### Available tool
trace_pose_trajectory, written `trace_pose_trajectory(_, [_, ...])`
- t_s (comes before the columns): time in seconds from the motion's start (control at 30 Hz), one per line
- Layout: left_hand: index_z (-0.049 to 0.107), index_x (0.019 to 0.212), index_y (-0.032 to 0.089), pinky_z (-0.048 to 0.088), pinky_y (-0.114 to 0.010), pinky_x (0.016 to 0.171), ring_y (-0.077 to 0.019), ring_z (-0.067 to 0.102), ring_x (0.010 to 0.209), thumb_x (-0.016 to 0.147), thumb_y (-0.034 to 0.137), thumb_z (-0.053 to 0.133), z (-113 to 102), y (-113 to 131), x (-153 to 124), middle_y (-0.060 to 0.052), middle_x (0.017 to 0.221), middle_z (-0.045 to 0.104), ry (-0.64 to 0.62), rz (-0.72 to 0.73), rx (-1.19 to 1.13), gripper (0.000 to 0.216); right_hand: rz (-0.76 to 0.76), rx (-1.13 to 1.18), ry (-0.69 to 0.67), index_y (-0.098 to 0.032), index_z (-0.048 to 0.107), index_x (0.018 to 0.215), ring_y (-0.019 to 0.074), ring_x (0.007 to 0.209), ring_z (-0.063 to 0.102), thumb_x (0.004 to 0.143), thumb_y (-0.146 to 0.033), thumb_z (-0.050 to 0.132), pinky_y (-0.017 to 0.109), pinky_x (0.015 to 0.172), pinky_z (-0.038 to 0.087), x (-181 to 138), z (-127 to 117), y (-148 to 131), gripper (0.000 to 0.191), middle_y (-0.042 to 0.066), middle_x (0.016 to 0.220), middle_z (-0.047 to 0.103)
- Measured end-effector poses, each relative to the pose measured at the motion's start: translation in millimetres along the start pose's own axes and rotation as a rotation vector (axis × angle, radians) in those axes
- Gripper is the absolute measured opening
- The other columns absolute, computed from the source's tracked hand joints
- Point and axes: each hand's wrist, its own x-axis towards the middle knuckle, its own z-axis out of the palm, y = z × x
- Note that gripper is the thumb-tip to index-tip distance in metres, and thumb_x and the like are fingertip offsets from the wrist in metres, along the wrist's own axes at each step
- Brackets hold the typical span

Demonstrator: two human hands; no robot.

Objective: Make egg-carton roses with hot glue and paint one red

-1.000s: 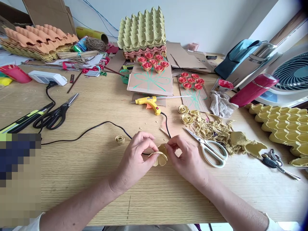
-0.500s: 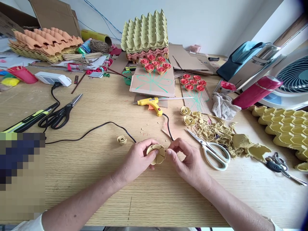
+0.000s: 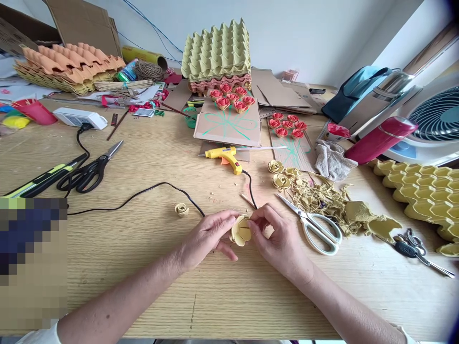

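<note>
Between my two hands is a tan flower cup [image 3: 240, 231] of egg-carton pulp, its petals standing round an open middle. My left hand [image 3: 210, 234] pinches the upper left rim with thumb and forefinger, its lower fingers spread below. With thumb and fingertips, my right hand [image 3: 276, 236] grips the right-hand petal edge. A small rolled tan flower centre [image 3: 181, 209] lies on the table to the left. Beyond the hands rests a yellow glue gun [image 3: 224, 155], its black cord running toward them. White-handled scissors [image 3: 319, 229] lie right of my right hand.
Tan pulp scraps [image 3: 322, 198] and finished tan roses [image 3: 281, 181] lie at the right, with keys [image 3: 409, 248] nearby. Red roses [image 3: 287, 124] sit on cardboard behind. Black scissors [image 3: 88, 172] and a power strip [image 3: 79, 117] are left. Egg trays [image 3: 217, 52] stand at the back.
My right hand has closed on the flower cup's right edge. The cup has turned and shifted slightly right; my left thumb has moved from its middle to the rim.
</note>
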Motion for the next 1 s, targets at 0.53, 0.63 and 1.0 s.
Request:
trace_pose_trajectory(0.53, [0.075, 0.115, 0.023, 0.066, -0.029, 0.075, -0.0174, 0.067, 0.095, 0.088, 0.044, 0.083, 3.1, 0.4, -2.8, -0.006, 0.111, 0.07, -0.026, -0.058, -0.233, 0.036, 0.007, -0.038, 0.066, -0.023, 0.053, 0.08, 0.0131, 0.062, 0.057, 0.094, -0.013, 0.062, 0.023, 0.056, 0.047, -0.2, -2.7, -2.3, 0.02, -0.002, 0.074, 0.059])
trace_pose_trajectory(0.63, [0.074, 0.114, 0.022, 0.066, -0.032, 0.08, -0.0186, 0.068, 0.098, 0.089, 0.041, 0.083, 2.8, -1.6, -2.2, -0.006, 0.113, 0.069, -0.029, -0.058, -0.272, 0.033, -0.006, -0.08, 0.072, -0.024, 0.052, 0.079, 0.0135, 0.062, 0.057, 0.094, -0.014, 0.062, 0.024, 0.057, 0.047, 0.3, -3.3, -3.5, 0.021, -0.002, 0.073, 0.058])
trace_pose_trajectory(1.0, [0.065, 0.12, 0.024, 0.063, -0.037, 0.086, -0.0202, 0.064, 0.105, 0.09, 0.043, 0.081, 6.6, 0.2, -4.3, -0.005, 0.115, 0.064, -0.034, -0.044, -0.127, 0.039, -0.095, -0.235, 0.071, -0.025, 0.051, 0.08, 0.0153, 0.064, 0.059, 0.095, -0.015, 0.06, 0.027, 0.058, 0.046, 0.0, -1.9, -1.9, 0.02, 0.0, 0.075, 0.059])
